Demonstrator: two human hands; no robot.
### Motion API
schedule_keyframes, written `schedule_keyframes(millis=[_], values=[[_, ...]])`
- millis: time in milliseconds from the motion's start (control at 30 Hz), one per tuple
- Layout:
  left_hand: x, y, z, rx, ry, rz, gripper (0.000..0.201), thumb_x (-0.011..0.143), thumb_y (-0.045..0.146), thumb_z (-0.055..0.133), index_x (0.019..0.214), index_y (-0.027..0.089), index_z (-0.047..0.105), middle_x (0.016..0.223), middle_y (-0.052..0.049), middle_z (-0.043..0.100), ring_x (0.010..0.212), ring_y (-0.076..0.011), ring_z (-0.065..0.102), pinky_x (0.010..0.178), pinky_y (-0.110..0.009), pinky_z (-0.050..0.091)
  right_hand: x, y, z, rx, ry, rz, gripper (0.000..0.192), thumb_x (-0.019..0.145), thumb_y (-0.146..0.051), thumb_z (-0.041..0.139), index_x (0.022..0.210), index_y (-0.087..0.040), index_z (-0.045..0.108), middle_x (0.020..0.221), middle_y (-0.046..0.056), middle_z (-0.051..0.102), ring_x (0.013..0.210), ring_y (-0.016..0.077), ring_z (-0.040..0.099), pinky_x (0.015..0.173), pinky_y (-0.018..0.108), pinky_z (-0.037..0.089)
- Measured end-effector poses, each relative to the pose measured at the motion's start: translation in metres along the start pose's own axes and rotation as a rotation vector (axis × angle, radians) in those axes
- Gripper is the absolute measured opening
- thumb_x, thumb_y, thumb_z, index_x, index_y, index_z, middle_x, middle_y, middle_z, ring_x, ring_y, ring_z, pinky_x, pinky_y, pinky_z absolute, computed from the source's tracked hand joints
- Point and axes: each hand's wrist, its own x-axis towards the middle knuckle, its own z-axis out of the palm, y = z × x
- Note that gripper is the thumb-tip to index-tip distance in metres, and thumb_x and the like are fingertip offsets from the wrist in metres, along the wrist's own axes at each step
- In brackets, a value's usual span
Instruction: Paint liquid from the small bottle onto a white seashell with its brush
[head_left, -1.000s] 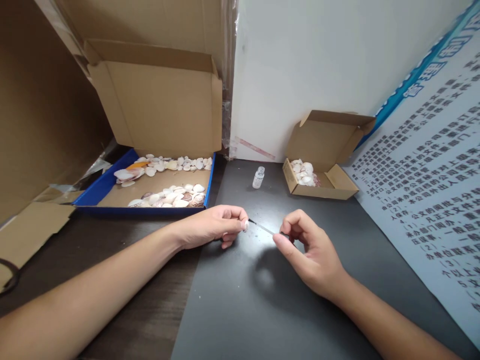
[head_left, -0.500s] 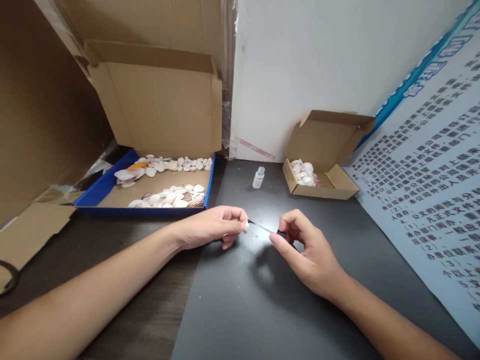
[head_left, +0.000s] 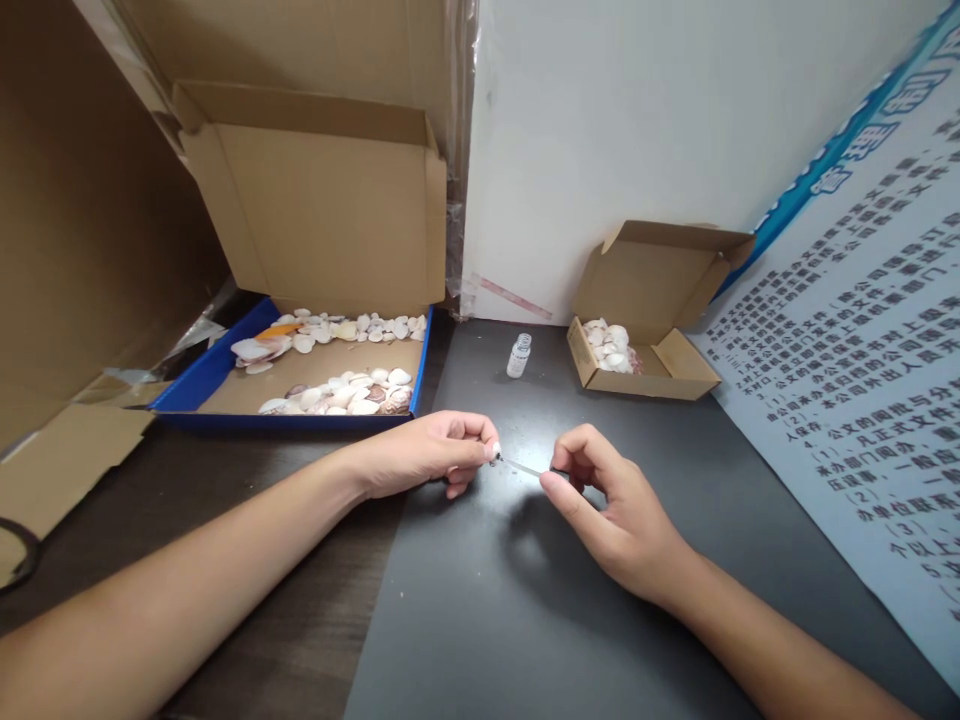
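My left hand is closed in a pinch on a small white shell, mostly hidden by the fingertips. Between thumb and fingers, my right hand grips the black cap of a thin applicator brush. Its pale stem points left, and the dark tip is at the shell; whether they touch I cannot tell. Beyond both hands, a small clear bottle with a white label stands upright and uncapped.
A blue-sided cardboard box at left holds shells in two groups, its lid raised. Back right, a smaller cardboard box contains white shells. A printed sheet borders the right side; cardboard lies far left.
The brush tip has shifted slightly down at the shell, and its stem lies a little flatter. My left hand has hardly moved.
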Motion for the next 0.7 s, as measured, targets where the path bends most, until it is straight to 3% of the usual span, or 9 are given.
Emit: schedule_keyframes(millis=[267, 533, 700], values=[[-0.0005, 0.0001, -0.0005, 0.022, -0.006, 0.004, 0.020, 0.088, 0.033, 0.066, 0.083, 0.018, 0.054, 0.056, 0.008, 0.041, 0.052, -0.0079, 0.040, 0.052, -0.021, 0.037, 0.0007, 0.0024, 0.0008, -0.056, 0.021, 0.066, 0.014, 0.094, -0.027, 0.054, 0.086, -0.024, 0.043, 0.069, -0.006, 0.045, 0.058, 0.0117, 0.044, 0.054, 0.024, 0.036], [-0.0002, -0.0003, 0.0010, 0.003, 0.018, -0.003, 0.023, 0.087, 0.036, 0.067, 0.083, 0.018, 0.053, 0.054, 0.009, 0.038, 0.051, -0.0080, 0.038, 0.052, -0.021, 0.037, -0.0025, 0.0016, 0.0009, -0.016, -0.083, 0.060, 0.014, 0.094, -0.028, 0.055, 0.086, -0.024, 0.044, 0.066, -0.006, 0.044, 0.057, 0.0119, 0.042, 0.053, 0.024, 0.035], [-0.0005, 0.0003, 0.0013, 0.002, 0.014, -0.005, 0.023, 0.087, 0.036, 0.067, 0.082, 0.018, 0.054, 0.055, 0.009, 0.039, 0.051, -0.0080, 0.038, 0.053, -0.021, 0.037, -0.0005, -0.0003, 0.0017, -0.059, 0.005, 0.063, 0.015, 0.094, -0.028, 0.054, 0.085, -0.024, 0.044, 0.068, -0.006, 0.044, 0.058, 0.0116, 0.043, 0.054, 0.024, 0.036]])
